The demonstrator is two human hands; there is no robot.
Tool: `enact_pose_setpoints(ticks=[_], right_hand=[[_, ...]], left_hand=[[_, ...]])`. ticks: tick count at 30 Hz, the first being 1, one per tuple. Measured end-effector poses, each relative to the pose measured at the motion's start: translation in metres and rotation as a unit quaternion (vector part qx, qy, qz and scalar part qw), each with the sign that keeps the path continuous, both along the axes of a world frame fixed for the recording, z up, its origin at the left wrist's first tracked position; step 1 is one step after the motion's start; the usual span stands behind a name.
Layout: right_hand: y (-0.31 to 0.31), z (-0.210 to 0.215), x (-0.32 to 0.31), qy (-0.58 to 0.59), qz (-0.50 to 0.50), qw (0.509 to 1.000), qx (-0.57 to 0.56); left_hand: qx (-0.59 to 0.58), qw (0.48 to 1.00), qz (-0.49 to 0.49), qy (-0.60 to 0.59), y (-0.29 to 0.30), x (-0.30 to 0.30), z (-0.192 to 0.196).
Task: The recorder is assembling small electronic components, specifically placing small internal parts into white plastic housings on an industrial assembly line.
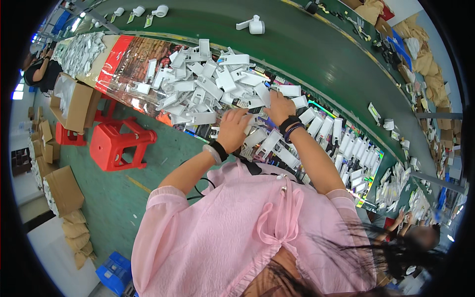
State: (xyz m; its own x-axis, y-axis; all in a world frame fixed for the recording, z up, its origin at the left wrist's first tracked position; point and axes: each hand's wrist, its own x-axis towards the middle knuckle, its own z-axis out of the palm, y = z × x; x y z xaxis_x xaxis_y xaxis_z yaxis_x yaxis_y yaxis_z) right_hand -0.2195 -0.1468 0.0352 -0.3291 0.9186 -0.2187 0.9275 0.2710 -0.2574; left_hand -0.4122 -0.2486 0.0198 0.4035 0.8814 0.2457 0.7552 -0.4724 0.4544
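Note:
A loose heap of white plastic parts (198,86), flat and oblong with pronged ends, covers the middle of the workbench. My right hand (281,107) is at the heap's right edge, its fingers closed on a white plastic part (262,94) that tilts up. Just to the left, my left hand (233,129) reaches in with bent fingers beside a small white piece (255,121). Whatever lies under those fingers is hidden. Near my right forearm, more white parts (324,127) lie in rough rows.
Beyond the bench runs a green conveyor belt (208,24) carrying a white handheld device (252,24) and several others. A red stool (121,143) and an open carton (74,104) stand to the left. Other people (42,72) work at both ends.

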Motion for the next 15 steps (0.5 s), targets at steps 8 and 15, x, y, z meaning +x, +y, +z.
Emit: enact_pose_setpoints(ticks=[8,15], right_hand=[[-0.007,0.005,0.017,0.036,-0.008,0.999,0.017],[-0.022,-0.011,0.044,-0.006,0.171,0.968,0.181]], left_hand=[[-0.073,0.993,0.090,0.021,-0.040,-0.042,0.007],[-0.103,0.993,0.046,0.045,-0.047,-0.037,-0.002]])
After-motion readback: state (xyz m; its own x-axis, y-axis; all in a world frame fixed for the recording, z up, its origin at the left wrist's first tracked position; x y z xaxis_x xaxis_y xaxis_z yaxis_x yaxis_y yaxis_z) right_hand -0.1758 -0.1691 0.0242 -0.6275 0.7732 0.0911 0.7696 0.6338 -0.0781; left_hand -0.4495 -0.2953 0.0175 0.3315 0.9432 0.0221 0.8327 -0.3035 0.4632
